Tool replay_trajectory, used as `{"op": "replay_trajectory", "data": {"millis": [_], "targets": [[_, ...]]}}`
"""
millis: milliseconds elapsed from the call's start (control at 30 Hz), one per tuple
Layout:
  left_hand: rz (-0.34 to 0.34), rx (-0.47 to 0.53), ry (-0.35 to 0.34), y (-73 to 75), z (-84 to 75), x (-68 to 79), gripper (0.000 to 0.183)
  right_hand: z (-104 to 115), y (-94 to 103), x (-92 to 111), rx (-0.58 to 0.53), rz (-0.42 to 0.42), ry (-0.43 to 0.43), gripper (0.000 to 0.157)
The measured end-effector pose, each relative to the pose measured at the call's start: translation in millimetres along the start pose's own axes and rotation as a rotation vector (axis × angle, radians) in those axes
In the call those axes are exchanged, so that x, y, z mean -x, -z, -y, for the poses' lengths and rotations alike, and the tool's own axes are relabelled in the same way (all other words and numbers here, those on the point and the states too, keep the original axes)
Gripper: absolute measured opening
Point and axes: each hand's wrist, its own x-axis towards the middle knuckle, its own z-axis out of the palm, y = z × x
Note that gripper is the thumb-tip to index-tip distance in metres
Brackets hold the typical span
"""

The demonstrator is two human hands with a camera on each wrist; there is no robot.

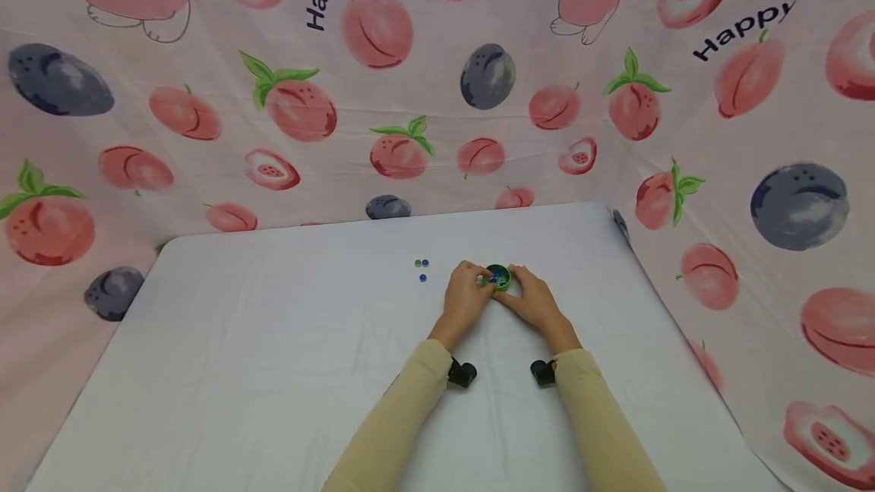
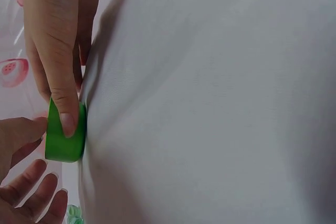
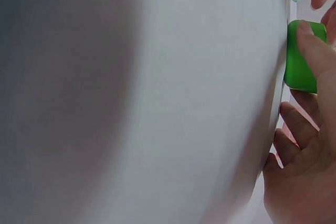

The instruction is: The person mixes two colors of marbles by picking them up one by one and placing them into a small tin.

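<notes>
A small round green container (image 1: 506, 270), its opening facing up, stands on the white table with little blue pieces inside. My right hand (image 1: 536, 302) grips its near and right side, the thumb (image 3: 311, 43) pressed flat on the green wall. Thumb and index of my left hand (image 1: 467, 294) come close together over the container's left rim. Its other fingers (image 2: 31, 177) hang loosely bent, away from the wall. I cannot tell whether a piece sits between the left fingertips.
Several small bead-like pieces lie left of the hands, among them a green bead (image 1: 418, 263), a blue bead (image 1: 425, 263) and another blue bead (image 1: 422, 278). A white cloth covers the table (image 1: 273, 355). Fruit-patterned curtains (image 1: 307, 158) hang behind it and along its right side.
</notes>
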Motion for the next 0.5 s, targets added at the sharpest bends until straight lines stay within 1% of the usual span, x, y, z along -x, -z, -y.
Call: {"op": "replay_trajectory", "data": {"millis": [100,333,500], "targets": [[0.000,0.004,-0.005,0.5,1.8,1.3,0.020,0.4,-0.4,0.4,0.004,-0.003,0.000,0.076],[-0.016,0.029,-0.011,7.4,2.7,7.1,0.022,0.1,-0.6,0.3,0.006,-0.011,0.004,0.075],[-0.031,0.025,-0.007,13.0,5.9,8.8,0.023,0.0,-1.1,0.2,-0.003,0.004,-0.026,0.077]]}}
